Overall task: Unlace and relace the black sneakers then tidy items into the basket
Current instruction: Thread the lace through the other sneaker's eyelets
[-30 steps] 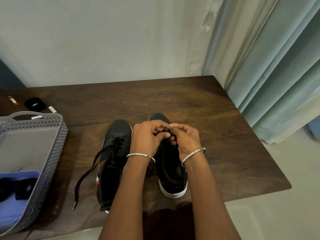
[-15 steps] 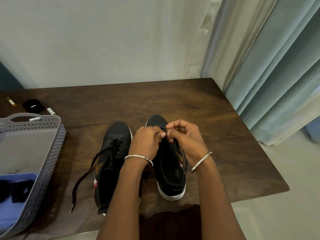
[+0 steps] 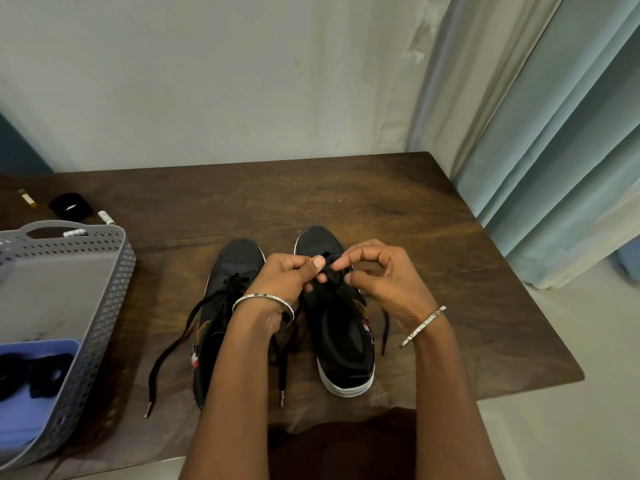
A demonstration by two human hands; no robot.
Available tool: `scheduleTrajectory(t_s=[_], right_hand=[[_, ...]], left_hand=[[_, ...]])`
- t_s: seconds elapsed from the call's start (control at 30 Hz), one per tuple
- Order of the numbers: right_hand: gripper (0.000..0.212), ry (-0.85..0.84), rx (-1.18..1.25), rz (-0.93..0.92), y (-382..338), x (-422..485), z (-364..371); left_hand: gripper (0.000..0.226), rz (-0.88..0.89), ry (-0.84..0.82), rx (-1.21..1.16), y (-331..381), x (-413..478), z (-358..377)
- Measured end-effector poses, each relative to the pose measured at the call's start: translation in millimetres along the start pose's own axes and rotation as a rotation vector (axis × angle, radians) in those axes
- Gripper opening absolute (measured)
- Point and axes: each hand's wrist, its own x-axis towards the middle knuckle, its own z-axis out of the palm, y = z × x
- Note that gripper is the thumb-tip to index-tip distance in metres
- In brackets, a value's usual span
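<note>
Two black sneakers stand side by side on the dark wooden table [image 3: 433, 237], toes pointing away from me. The left sneaker [image 3: 228, 268] has its lace [image 3: 173, 348] loose, trailing toward the near edge. Both hands are over the lacing of the right sneaker [image 3: 343, 344]. My left hand [image 3: 287, 275] pinches the right sneaker's black lace [image 3: 329, 271] between thumb and fingers. My right hand [image 3: 381, 278] pinches the same lace from the other side. One end of that lace hangs down the shoe's right side [image 3: 385, 334].
A grey perforated basket [image 3: 104, 299] sits at the left edge, holding a blue tray [image 3: 38, 410] with dark items. Behind it lie a black round object [image 3: 71, 205] and small tubes [image 3: 105, 217]. A curtain [image 3: 554, 168] hangs at the right; the wall is behind.
My hands have lifted a little and spread apart at the right sneaker's lacing, with the lace drawn up between them. The view has shifted slightly.
</note>
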Motion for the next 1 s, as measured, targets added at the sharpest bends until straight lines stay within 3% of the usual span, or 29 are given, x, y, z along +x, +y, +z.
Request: scheduleTrajectory(t_s=[0.07,0.2,0.4,0.57,0.77,0.93,1.0], right_hand=[[0.007,0.013,-0.054,0.007,-0.6,-0.9,-0.7],[0.023,-0.003,-0.264,-0.005,2.5,-0.4,5.5],[0.025,-0.052,-0.114,-0.058,4.8,4.6,7.7],[0.044,0.035,-0.021,0.101,16.1,7.9,0.1],[0.052,0.168,-0.199,0.264,32.3,-0.1,-14.2],[0.041,0.221,-0.294,0.310,32.4,-5.2,-11.6],[0.039,0.250,-0.302,0.312,31.9,-5.7,-9.8]], left_hand=[[0.032,-0.001,-0.003,-0.029,1.7,-2.1,0.9],[0.028,-0.004,0.013,-0.060,2.9,-2.8,2.9],[0.024,0.026,0.062,-0.077,5.6,-5.3,4.4],[0.022,-0.082,0.169,-0.217,0.7,1.1,2.7],[0.034,-0.233,0.304,-0.153,-23.4,23.4,-8.4],[0.033,-0.265,0.162,-0.447,-16.7,15.4,-2.2],[0.035,-0.230,0.169,-0.462,-15.8,15.6,-0.3]])
